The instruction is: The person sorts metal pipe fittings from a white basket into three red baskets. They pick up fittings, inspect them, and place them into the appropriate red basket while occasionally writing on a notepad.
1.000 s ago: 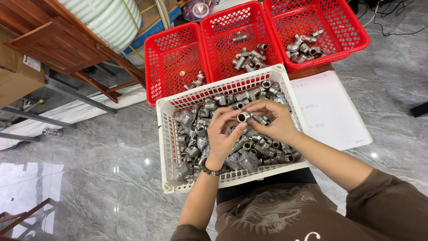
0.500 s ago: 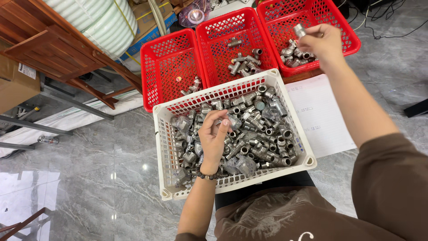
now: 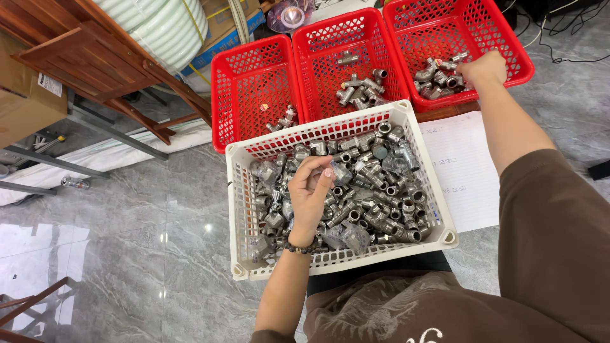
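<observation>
Half a second back the right hand (image 3: 484, 68) was raised above the right red basket (image 3: 508, 38); it is now lowered into that basket among the grey fittings, fingers curled and hidden, its grip impossible to judge. The left hand (image 3: 309, 197) stays over the white basket (image 3: 241, 209), fingertips pinched on something indistinct. The metal pipe fittings (image 3: 375, 190) inside are grey, threaded and jumbled.

The floor (image 3: 146, 254) is polished grey marble-look tile, glossy enough to catch a bright spot of overhead light. A dark wooden frame (image 3: 95, 57) stands at upper left beside a cardboard box (image 3: 25, 95), with black cables (image 3: 572, 25) trailing at upper right.
</observation>
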